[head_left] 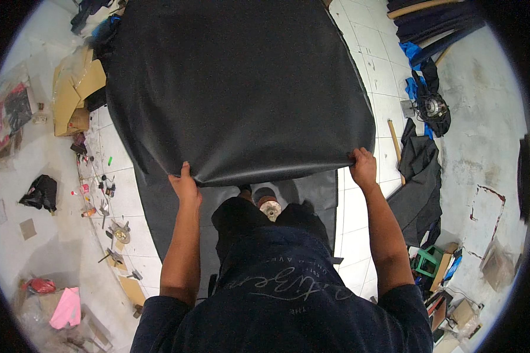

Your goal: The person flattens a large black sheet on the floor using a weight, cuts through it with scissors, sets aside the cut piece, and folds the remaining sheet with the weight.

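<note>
A large black sheet of leather-like material is lifted in front of me and fills the upper middle of the view. My left hand pinches its near edge on the left. My right hand grips the near right corner. The sheet sags between both hands. Below it a second dark sheet lies flat on the white tiled floor. A small round reel sits near my knees.
Hand tools and small items are scattered along the floor at left, beside cardboard boxes. Dark fabric pieces and a wooden stick lie at right. A green stool stands at lower right.
</note>
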The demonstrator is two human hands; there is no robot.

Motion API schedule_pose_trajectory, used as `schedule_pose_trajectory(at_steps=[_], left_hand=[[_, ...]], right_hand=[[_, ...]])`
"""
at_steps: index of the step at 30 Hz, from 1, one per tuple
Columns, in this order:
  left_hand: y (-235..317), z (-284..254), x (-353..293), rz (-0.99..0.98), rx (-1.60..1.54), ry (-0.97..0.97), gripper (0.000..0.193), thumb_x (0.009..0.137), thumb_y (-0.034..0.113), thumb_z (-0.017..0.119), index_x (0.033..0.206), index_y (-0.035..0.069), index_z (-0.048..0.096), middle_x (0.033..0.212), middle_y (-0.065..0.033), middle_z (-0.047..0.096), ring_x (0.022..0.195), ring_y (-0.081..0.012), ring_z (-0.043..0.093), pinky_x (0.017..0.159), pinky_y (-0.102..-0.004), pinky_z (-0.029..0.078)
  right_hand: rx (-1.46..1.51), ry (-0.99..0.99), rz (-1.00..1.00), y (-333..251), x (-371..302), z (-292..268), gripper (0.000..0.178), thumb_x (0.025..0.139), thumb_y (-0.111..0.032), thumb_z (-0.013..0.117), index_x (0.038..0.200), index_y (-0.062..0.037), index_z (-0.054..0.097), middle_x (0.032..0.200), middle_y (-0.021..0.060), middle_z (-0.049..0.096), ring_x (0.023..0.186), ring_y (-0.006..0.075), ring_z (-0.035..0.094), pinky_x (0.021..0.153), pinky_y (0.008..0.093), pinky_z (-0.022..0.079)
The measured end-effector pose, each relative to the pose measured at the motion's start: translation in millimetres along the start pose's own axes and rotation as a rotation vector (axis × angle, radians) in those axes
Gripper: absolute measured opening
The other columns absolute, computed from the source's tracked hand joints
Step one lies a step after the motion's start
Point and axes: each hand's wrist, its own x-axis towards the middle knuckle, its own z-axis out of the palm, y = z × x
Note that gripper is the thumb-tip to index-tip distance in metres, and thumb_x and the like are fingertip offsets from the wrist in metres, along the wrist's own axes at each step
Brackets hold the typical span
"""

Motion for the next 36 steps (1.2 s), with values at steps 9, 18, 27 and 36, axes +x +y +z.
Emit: schedule_pose_trajectory(at_steps=[9,18,27,36], left_hand=[[-61.0,-67.8,-88.4,0.141,0.12,0.031,0.081,0.095,0.019,0.059,0.148,-0.011,0.007,0.153,-0.0294,0.02,0.141,-0.0368,0.029,0.115,-0.0429,0.027],[-141.5,-170.7,-243.1,0.175,0.302,0.154,0.075,0.095,0.02,0.06,0.149,-0.006,0.016,0.153,-0.0251,0.026,0.138,-0.037,0.035,0.114,-0.0421,0.029],[-247.5,-293.5,-304.0,0.017,0.327,0.241,0.064,0.096,0.014,0.058,0.147,-0.004,0.024,0.148,-0.0241,0.035,0.134,-0.0354,0.04,0.112,-0.0415,0.032],[-289.1,-326.9,-263.6,-0.108,0.103,-0.02,0.077,0.093,0.017,0.063,0.15,0.001,0.014,0.148,-0.0257,0.034,0.127,-0.0375,0.048,0.101,-0.0495,0.042]], right_hand=[[0.048,0.021,-0.097,38.5,-123.6,-8.5,0.025,0.063,-0.001,0.069,0.087,-0.0067,0.063,0.088,0.0147,0.056,0.087,0.0362,0.055,0.075,0.0473,0.044],[0.1,-0.132,-0.022,63.0,-320.8,19.8,0.027,0.064,-0.009,0.075,0.089,-0.0082,0.066,0.094,0.0137,0.057,0.096,0.0335,0.055,0.082,0.0466,0.042],[0.1,-0.218,0.004,62.2,-456.8,37.1,0.029,0.063,-0.015,0.075,0.091,-0.0111,0.067,0.094,0.0108,0.058,0.098,0.0315,0.055,0.086,0.0469,0.041],[0.014,-0.187,0.091,47.2,-465.8,121.1,0.03,0.064,-0.014,0.074,0.093,-0.011,0.068,0.098,0.011,0.059,0.102,0.0314,0.055,0.089,0.0466,0.041]])
